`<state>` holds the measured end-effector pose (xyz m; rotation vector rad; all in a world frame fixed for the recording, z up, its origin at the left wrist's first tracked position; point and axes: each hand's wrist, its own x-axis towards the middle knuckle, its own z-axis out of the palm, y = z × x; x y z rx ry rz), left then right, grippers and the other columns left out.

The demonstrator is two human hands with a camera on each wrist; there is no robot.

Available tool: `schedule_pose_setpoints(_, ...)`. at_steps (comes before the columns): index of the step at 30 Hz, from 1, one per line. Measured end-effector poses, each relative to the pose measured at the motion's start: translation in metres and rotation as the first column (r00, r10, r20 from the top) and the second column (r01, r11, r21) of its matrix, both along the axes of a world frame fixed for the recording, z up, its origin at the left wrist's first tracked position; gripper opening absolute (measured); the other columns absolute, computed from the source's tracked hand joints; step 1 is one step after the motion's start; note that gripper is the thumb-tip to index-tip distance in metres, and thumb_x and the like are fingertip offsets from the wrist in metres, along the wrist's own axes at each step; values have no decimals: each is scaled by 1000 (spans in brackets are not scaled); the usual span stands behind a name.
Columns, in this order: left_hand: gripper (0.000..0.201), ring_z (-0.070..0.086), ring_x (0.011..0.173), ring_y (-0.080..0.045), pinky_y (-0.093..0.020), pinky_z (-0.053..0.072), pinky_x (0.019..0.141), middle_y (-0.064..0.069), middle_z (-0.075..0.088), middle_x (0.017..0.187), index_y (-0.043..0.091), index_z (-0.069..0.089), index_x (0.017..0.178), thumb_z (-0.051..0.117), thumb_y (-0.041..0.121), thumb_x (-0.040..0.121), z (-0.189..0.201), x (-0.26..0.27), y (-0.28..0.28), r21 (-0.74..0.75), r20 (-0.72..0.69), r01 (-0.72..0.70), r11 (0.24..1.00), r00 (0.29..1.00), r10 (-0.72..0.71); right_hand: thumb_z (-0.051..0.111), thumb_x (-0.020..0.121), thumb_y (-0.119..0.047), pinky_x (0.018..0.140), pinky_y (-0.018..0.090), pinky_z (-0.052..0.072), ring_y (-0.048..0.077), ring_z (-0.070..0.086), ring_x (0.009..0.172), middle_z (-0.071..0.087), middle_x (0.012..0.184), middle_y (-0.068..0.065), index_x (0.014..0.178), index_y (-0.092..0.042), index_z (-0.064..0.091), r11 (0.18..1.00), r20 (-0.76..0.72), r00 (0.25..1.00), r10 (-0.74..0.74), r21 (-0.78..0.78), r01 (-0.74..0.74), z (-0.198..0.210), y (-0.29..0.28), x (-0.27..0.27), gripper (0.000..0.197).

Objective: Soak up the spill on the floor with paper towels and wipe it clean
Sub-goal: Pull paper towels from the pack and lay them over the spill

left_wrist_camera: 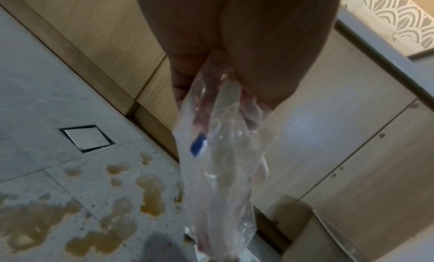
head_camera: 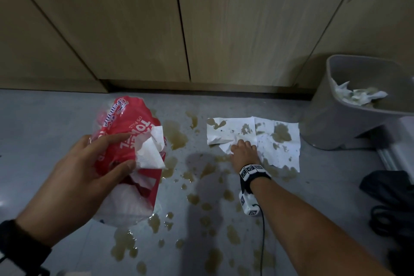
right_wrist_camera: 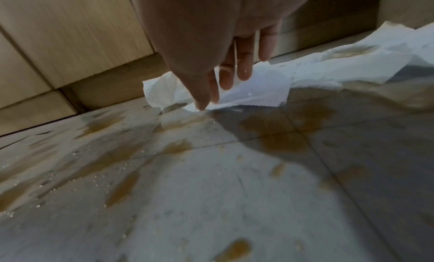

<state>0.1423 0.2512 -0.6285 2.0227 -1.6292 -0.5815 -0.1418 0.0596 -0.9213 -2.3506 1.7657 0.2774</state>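
While the brown spill point(head_camera: 174, 139) lies in many separate puddles and drops over the grey floor point(head_camera: 44, 123), two paper towels point(head_camera: 253, 139) are spread flat on it, side by side and touching, near the foot of the wooden cabinets point(head_camera: 134, 29). Both sheets show brown wet stains. The right hand point(head_camera: 244, 152) is down on the near edge of the left sheet, where the paper is wrinkled. In the right wrist view its fingers point(right_wrist_camera: 244, 62) are straight and reach onto the white paper, and the thumb tip comes to the paper's edge; the hand looks flat and pressing, not closed around anything.

The left hand point(head_camera: 89, 177) is held above the floor and grips one pack of paper towels point(head_camera: 130, 141), a red and clear plastic bag. The thumb and the fingers are curled around the bag. One white sheet sticks out from the torn opening of the pack, just beside the thumb.

At the right stands one grey waste bin point(head_camera: 331, 105), with some crumpled used towels inside; I cannot count them. One dark thing lies at the right edge, too unclear to name.
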Motion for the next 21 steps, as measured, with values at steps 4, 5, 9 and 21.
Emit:
schedule_pose_setpoints(4,39,58,95,-15,-44,52,80,13,54,107,70,50,106,62,58,70,-3,1,0,22,7,13,1000,1000,-14,43,97,-40,100,42,34,28,47,119,53,128,9,125,-15,58,997,52,997,-63,43,61,3,-7,2,40)
schedule_pose_setpoints(5,39,58,95,-15,-43,52,81,14,54,107,71,50,106,61,59,70,-3,1,0,26,5,14,1000,1000,-14,43,97,-45,99,43,35,28,49,118,55,126,9,123,-14,59,994,74,992,-98,45,95,4,-9,5,44)
schedule_pose_setpoints(9,45,60,103,-18,-46,53,90,8,55,115,55,58,115,62,58,70,-4,1,1,50,-16,-5,999,1000,6,38,97,-56,102,44,35,30,51,120,57,130,10,125,-13,58,966,71,968,-239,122,229,6,-21,14,55)
schedule_pose_setpoints(21,54,61,100,-18,-42,51,86,7,57,111,41,63,121,64,56,69,-8,12,-1,54,20,-23,998,1000,22,55,88,-40,95,38,48,30,64,99,68,107,7,99,-17,62,935,90,968,-236,292,201,34,-15,31,26)
